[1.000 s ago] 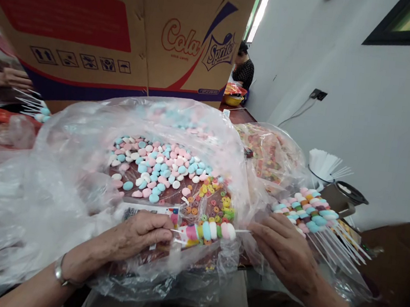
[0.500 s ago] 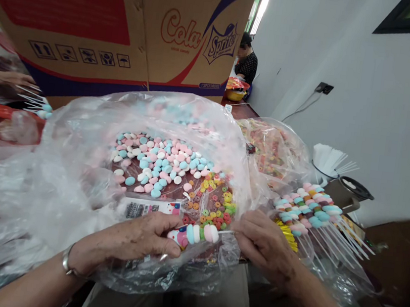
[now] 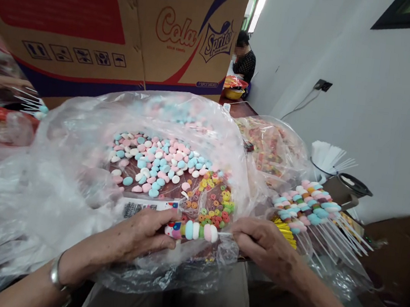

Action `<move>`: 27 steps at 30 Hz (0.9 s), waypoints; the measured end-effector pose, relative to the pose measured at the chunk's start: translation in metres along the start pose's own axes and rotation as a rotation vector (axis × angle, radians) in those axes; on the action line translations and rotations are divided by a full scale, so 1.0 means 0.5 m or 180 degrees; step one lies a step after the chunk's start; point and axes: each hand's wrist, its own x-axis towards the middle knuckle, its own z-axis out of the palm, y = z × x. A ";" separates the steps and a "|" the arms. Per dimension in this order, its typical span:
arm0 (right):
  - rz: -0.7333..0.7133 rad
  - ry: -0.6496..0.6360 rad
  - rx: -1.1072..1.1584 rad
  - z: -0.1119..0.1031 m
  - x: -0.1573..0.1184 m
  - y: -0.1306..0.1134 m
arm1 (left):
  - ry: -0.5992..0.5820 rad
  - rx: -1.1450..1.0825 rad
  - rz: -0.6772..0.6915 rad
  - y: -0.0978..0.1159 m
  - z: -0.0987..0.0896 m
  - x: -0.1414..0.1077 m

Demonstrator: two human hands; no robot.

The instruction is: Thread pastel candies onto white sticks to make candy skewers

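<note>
Cardboard box point(image 3: 105, 21) w/ "Cola" print fills the upper left, pale wall point(image 3: 332, 89) at upper right. Lower centre, my L hand point(image 3: 143, 233) pinches the printed-wrapper end of the candy skewer point(image 3: 195, 231), my R hand point(image 3: 261, 242) pinching its white stick; loose candies point(image 3: 159, 160) & small rings point(image 3: 217, 200) lie just above, skewer pile point(image 3: 306, 206) right of my R hand.

The room is dim. The brightest light is a narrow white strip of window point(image 3: 259, 6) at the top, burnt out to featureless glare. Soft highlights streak the crumpled clear plastic bag point(image 3: 171, 276) near the bottom. The pale grey wall point(image 3: 343, 91) is evenly, softly lit, while the lower right corner sinks into near black. Wide-angle distortion tilts the wall and stretches the brown cardboard box point(image 3: 139, 21); its small print is blurred.
</note>
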 end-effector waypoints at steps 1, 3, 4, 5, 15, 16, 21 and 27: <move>-0.0207 0.0112 -0.0122 0.002 -0.001 0.000 | -0.0139 -0.0036 -0.0093 0.006 -0.004 0.002; -0.0727 0.0408 -0.0434 0.007 0.000 0.001 | -0.0388 -0.0218 -0.0227 0.021 -0.008 0.009; -0.0975 0.0561 -0.0593 0.009 0.001 0.002 | -0.0462 -0.0379 -0.0283 0.028 -0.009 0.012; -0.1185 0.0698 -0.0729 0.012 0.003 0.003 | -0.0524 -0.0553 -0.0361 0.035 -0.008 0.016; -0.1865 0.0650 -0.0992 0.029 0.031 -0.018 | -0.1072 -0.2061 -0.0859 0.056 0.046 0.041; -0.1879 0.0593 -0.0984 0.036 0.034 -0.020 | -0.1068 -0.2069 -0.0821 0.058 0.051 0.043; -0.1836 0.0536 -0.0808 0.051 0.041 -0.012 | -0.0807 -0.1893 -0.0765 0.075 0.060 0.043; -0.0826 0.0659 -0.0083 0.020 0.049 -0.003 | -0.0252 -0.1888 -0.0983 0.083 0.064 0.041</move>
